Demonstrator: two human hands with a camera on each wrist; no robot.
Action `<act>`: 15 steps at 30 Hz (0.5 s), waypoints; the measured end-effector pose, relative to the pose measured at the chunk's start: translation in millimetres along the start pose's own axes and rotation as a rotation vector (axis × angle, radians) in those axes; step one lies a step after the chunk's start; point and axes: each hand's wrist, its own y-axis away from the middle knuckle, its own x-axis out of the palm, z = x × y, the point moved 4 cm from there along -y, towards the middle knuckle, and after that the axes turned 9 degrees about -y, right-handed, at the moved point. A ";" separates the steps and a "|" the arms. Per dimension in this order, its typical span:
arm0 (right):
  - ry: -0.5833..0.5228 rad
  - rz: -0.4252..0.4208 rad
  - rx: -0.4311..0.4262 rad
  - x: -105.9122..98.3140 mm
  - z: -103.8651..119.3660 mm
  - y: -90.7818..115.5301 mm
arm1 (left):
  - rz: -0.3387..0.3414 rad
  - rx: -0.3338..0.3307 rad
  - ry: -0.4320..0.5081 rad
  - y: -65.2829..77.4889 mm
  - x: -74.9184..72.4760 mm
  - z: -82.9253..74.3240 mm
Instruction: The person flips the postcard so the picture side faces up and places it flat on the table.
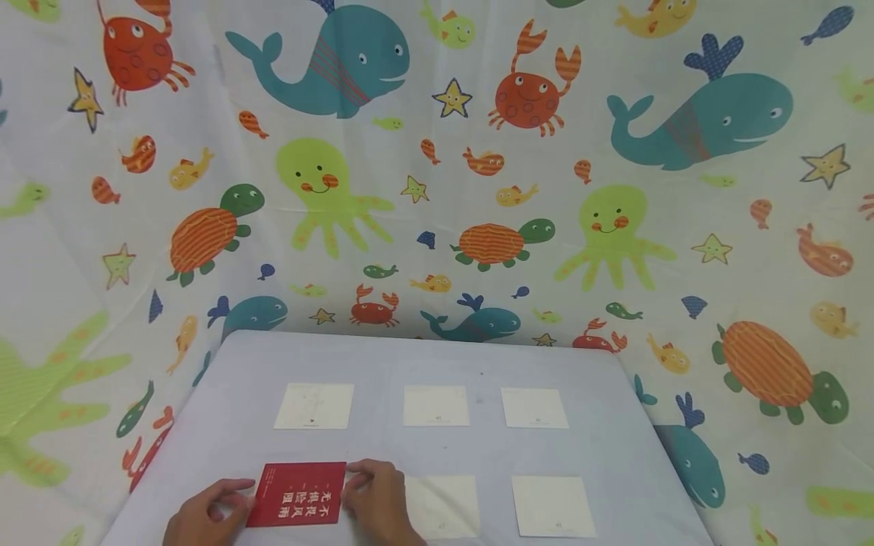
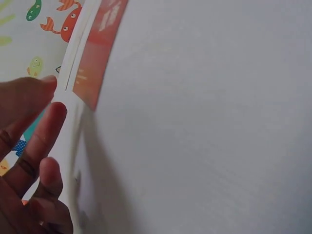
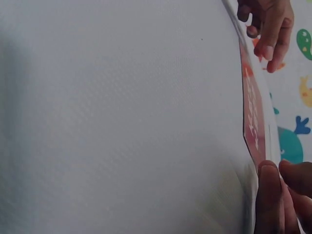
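Observation:
A red card (image 1: 300, 494) with white characters lies near the front left of the white table. At its left edge is my left hand (image 1: 212, 512), thumb and fingers loosely bent. The left wrist view shows a small gap between the left fingertips (image 2: 58, 109) and the card (image 2: 95, 58). My right hand (image 1: 378, 497) pinches the card's right edge. In the right wrist view the right fingers (image 3: 269, 187) meet the near end of the card (image 3: 253, 114), while my left hand (image 3: 270, 27) appears beyond its far end.
Several white cards lie in two rows: a back-left card (image 1: 314, 406), back-middle card (image 1: 437, 406), back-right card (image 1: 535, 409), front-middle card (image 1: 445, 504) partly behind my right hand, and front-right card (image 1: 554, 506). A sea-animal printed curtain (image 1: 423, 205) hangs around the table (image 1: 382, 447).

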 end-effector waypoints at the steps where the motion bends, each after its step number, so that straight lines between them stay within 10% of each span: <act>1: 0.012 0.002 -0.007 -0.9 1.4 -0.8 | -0.008 -0.009 0.007 -0.4 -1.3 -1.9; 15: -0.056 0.020 -0.046 -1.5 15.2 -12.4 | -0.116 0.075 0.045 -8.3 -15.6 -33.9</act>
